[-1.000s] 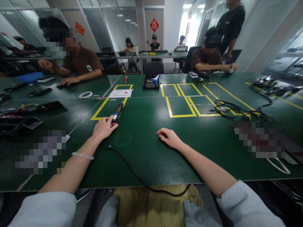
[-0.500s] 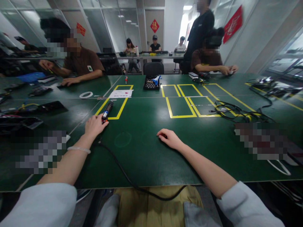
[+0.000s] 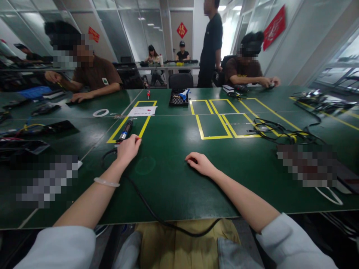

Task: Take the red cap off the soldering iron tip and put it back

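My left hand (image 3: 128, 150) is closed in a pinch, with a small orange-red tip (image 3: 140, 138) showing at its fingertips; the rest of what it holds is hidden. Just beyond it lies a dark cylindrical tool (image 3: 127, 129) with a blue and silver band, inside a yellow tape outline (image 3: 144, 129). The tool's near end is partly covered by the hand. A black cable (image 3: 146, 203) runs under my left wrist and over the table's front edge. My right hand (image 3: 202, 164) rests on the green table, its fingers loosely curled with nothing visible in them.
A white paper (image 3: 142, 111) and a white ring (image 3: 101, 113) lie beyond my left hand. Farther back are a red-handled screwdriver (image 3: 148, 94) and a black tray (image 3: 174, 100). Tangled black cables (image 3: 270, 129) lie at right. Two co-workers sit across the table; another person stands behind.
My left hand has moved right, off the cylindrical tool, and the orange-red tip now shows at its fingertips. My right hand has stayed put. The standing person has moved left.
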The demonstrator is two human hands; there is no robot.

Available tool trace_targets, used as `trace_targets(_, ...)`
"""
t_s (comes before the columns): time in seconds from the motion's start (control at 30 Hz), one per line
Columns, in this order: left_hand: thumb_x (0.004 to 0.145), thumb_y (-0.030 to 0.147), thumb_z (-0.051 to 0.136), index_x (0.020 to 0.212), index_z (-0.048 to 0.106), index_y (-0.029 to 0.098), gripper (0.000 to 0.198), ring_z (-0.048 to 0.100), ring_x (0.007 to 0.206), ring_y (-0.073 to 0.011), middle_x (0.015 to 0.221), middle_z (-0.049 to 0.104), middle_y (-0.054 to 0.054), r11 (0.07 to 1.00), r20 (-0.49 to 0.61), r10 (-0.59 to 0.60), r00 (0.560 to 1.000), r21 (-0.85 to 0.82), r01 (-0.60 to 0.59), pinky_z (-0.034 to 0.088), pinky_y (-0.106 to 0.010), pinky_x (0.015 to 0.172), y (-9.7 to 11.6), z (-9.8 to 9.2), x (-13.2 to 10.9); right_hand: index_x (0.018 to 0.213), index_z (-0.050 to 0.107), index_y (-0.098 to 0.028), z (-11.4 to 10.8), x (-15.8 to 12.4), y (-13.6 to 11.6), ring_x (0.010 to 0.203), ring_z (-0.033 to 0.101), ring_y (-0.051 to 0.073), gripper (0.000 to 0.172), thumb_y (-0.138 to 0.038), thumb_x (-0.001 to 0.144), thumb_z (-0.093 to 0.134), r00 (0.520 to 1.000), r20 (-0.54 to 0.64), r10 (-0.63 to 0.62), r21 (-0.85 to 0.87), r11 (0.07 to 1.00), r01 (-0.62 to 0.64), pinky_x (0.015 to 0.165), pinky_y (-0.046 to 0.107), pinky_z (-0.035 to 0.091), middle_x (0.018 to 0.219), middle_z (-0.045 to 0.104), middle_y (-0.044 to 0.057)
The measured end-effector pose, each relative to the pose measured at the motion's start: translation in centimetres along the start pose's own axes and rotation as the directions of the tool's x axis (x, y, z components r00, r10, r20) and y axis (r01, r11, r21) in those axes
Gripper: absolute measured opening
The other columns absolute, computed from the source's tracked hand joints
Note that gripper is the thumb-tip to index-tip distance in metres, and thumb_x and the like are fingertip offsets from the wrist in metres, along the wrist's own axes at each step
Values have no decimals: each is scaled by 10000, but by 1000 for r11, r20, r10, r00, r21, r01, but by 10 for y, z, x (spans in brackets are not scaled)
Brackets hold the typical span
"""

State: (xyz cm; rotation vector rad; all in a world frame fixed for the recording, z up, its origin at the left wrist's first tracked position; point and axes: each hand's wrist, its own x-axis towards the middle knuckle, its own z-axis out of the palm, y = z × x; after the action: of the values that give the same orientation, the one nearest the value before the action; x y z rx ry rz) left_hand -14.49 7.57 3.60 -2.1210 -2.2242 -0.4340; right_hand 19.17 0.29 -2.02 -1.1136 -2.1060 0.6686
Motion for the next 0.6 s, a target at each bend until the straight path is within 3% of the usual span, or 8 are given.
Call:
trace_targets(0.07,914,461,382,1074,607,214,370,616,898,-231,960,679,-56,973,75,101,992,-216,-83,434,-331,787,28,5,-10,926,658,-177,-1,0,-1,768,593,151,155,-140,853,527,1000,1,6,14,1000,-6,729,271,455,870,675,39)
trace_targets(0.13,911,468,395,1067,623,207,380,624,862,-192,928,680,-42,877,149,248,957,-454,-157,451,-304,795,55,12,-23,936,649,-179,-1,-1,0,751,586,143,148,-153,854,528,1000,-1,13,37,999,-13,716,263,453,859,668,31)
trace_targets(0.27,882,467,467,1185,579,150,453,602,771,-151,896,650,-52,618,278,457,845,-782,-77,481,-293,759,97,26,-51,1060,593,-178,-1,-2,1,683,564,118,202,-219,867,546,1000,8,26,171,985,-27,682,244,455,804,637,3)
trace_targets(0.4,870,454,520,1306,478,131,544,567,716,-133,787,605,-19,490,338,563,754,-871,25,468,-278,700,117,34,-69,1117,539,-183,1,-2,-1,655,545,104,285,-269,852,597,998,64,-17,299,954,-3,666,237,457,798,624,-15)
trace_targets(0.6,880,452,530,1330,459,121,563,551,721,-127,776,590,-12,444,334,636,695,-896,24,447,-263,690,120,40,-74,963,574,-167,4,-1,-5,657,538,106,167,-280,846,608,994,90,-55,337,941,22,644,234,447,782,610,-4)
